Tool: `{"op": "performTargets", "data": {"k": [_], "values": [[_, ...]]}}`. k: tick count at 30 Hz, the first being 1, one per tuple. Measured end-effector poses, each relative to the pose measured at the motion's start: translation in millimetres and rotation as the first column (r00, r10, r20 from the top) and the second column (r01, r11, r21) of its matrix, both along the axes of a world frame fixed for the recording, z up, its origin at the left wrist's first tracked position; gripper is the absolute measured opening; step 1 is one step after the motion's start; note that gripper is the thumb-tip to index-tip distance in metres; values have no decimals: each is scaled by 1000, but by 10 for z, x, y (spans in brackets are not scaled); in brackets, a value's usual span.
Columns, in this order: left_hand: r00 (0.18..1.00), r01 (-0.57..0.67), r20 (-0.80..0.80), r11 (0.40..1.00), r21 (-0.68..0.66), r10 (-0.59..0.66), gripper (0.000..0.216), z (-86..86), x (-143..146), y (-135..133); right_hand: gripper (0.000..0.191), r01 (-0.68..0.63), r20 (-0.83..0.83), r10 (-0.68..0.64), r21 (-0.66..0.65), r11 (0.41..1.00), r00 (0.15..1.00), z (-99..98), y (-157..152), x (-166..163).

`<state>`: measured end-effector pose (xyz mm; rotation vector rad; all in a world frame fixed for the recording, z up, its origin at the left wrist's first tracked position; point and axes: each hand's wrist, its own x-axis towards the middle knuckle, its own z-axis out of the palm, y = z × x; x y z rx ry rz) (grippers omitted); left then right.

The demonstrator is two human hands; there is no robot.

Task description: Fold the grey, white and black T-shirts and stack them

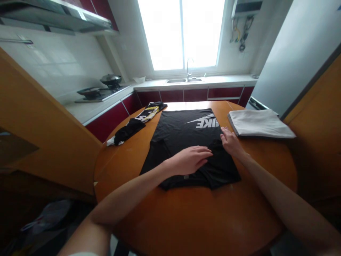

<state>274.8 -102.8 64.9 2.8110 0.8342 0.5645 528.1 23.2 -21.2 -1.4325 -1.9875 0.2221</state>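
A black T-shirt (181, 131) with a white logo lies spread on the wooden table, its collar end towards me. The logo reads upside down from here, at the far right of the shirt. My left hand (190, 159) is over the near part of the shirt, fingers stretched out to the right and holding nothing. Whether its palm presses on the cloth I cannot tell. At the shirt's right edge rests my right hand (230, 141), fingers extended and pointing away from me. The sleeve cloth beneath the left hand is partly hidden.
Rumpled dark clothes with yellow and white (141, 119) lie along the table's (202, 217) left edge. A folded white cloth (261, 122) sits at the right. Beyond are a counter with a sink (183, 81), a stove with pans (110, 80), and a fridge (290, 60).
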Motion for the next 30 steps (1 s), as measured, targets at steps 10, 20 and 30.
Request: {"op": "performTargets", "data": {"k": [10,20,30], "values": [[855,-516,-115,852,-86,506,46,-534,-1297,339,55,-140,87,149,-95,986,985,-73,-210,-305],[679,-724,-243,687,-65,693,68,-841,-1274,318,59,-190,348,248,-192,963,904,-229,-331,-457],[718,-693,-160,716,-84,677,66,-769,-1248,270,52,-233,159,239,-57,971,958,-102,-328,-423]]}}
